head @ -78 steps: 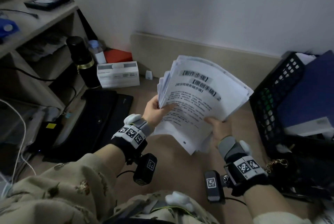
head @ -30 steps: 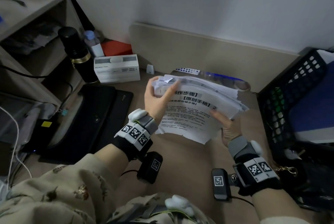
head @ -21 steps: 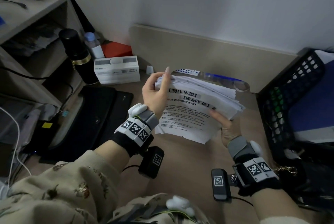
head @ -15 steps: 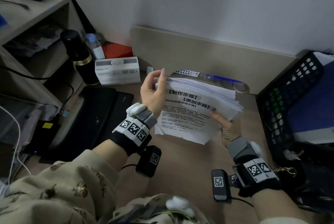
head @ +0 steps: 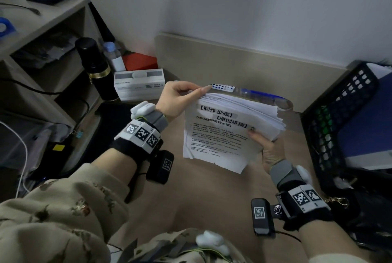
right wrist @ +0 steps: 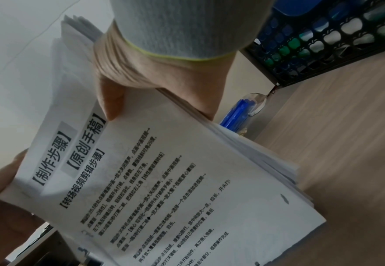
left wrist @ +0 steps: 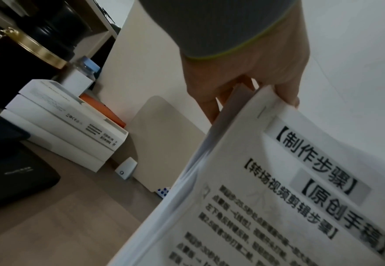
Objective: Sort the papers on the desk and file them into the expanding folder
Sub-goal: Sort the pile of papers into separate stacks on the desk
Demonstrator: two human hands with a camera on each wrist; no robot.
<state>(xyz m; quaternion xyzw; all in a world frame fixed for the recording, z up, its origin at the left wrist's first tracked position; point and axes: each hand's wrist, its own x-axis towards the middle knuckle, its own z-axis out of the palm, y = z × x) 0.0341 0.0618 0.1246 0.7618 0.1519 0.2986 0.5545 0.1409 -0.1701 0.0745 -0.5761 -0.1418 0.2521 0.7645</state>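
head view has me holding the stack of papers [head: 229, 133] up over the table [head: 201, 197], printed page facing me. my left hand [head: 176, 101] pinches the top left corner, fingers [left wrist: 211, 106] curled round behind the sheets and thumb on the front. my right hand [head: 269, 150] grips the right edge, thumb pressed on the top page near the "2", the rest of it underneath. edges are kinda fanned out on the right. behind the papers, a clear blue-trimmed folder [head: 263, 95] lies by the backboard. black flask [head: 95, 67] and white box [head: 140, 84] sit off to the left, black mesh basket [head: 339, 114] on the right.
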